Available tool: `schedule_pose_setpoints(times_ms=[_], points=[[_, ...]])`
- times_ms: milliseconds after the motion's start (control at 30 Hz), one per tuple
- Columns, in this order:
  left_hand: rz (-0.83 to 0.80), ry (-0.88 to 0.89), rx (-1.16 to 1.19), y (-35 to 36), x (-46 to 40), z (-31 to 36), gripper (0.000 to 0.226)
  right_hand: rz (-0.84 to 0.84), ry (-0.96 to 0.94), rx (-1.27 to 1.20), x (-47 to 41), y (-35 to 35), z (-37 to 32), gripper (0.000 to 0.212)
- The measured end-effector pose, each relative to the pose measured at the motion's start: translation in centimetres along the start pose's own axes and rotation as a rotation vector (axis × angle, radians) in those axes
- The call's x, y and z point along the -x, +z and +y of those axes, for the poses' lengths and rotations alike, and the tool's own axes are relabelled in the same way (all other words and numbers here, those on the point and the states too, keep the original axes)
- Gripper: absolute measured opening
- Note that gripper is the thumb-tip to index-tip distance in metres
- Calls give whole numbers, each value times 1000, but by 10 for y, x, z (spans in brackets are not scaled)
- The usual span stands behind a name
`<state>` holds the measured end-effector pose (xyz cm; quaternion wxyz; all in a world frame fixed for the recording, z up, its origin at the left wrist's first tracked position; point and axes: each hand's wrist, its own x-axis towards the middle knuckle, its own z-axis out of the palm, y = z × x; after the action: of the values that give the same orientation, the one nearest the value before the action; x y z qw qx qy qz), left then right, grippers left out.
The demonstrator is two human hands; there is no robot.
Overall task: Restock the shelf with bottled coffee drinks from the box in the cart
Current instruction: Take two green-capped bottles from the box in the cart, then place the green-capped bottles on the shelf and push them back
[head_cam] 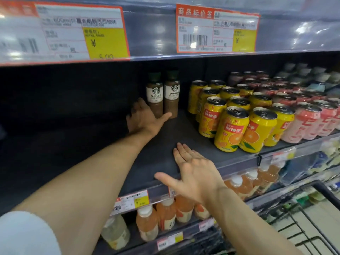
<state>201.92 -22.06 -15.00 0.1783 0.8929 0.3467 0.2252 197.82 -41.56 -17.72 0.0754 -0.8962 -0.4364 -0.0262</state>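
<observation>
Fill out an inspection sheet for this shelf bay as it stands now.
Surface: dark shelf, mostly bare.
Job's things: two coffee bottles upright at the back, side by side.
Clutter: yellow orange-drink cans and pink cans to the right.
Grippers: left hand open beside the left bottle; right hand open, flat at the shelf's front edge.
Cables: nothing seen.
Surroundings: price tags above, juice bottles below, cart at lower right.

Two coffee bottles (162, 93) at shelf (161, 144) back, cans (239, 115) right, juice bottles (165, 216) seemingly below
</observation>
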Motion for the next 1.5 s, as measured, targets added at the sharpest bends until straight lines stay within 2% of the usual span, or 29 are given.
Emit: schedule_pose_setpoints(times_ms=[167, 267, 400, 467, 533, 633, 733, 800, 967, 1000, 1067, 1133, 1267, 1400, 1500], points=[[-68, 127, -248, -26, 57, -14, 94, -79, 20, -7, 2, -6, -3, 106], [23, 270, -340, -41, 105, -20, 81, -115, 3, 8, 1, -8, -2, 101], [207, 508, -374, -47, 162, -28, 67, 160, -187, 54, 25, 10, 0, 90], [210, 599, -376, -38, 192, -33, 62, 248, -250, 26, 51, 28, 0, 83], [162, 616, -329, -21, 227, -40, 59, 263, -258, -38, 79, 54, 2, 78], [64, 631, -285, 14, 281, -54, 57, 177, -231, -125, 121, 98, 9, 73], [-75, 597, -300, 49, 328, -73, 56, 43, -179, -168, 163, 147, 15, 71], [-171, 550, -318, 71, 355, -85, 57, -90, -134, -171, 188, 179, 19, 78], [-422, 416, -438, 126, 402, -116, 65, -438, 26, -169, 230, 245, 27, 114], [-469, 383, -451, 135, 411, -121, 67, -503, 62, -167, 238, 255, 28, 112], [-584, 329, -444, 153, 429, -130, 67, -678, 154, -149, 252, 273, 32, 88], [-698, 281, -446, 171, 442, -136, 65, -810, 248, -169, 261, 297, 36, 75], [-877, 254, -446, 211, 461, -144, 64, -818, 425, -238, 274, 341, 45, 66], [-974, 228, -418, 256, 468, -143, 63, -855, 478, -170, 269, 366, 63, 53], [-1001, 67, -261, 289, 464, -139, 62, -784, 539, -188, 255, 386, 73, 48]])
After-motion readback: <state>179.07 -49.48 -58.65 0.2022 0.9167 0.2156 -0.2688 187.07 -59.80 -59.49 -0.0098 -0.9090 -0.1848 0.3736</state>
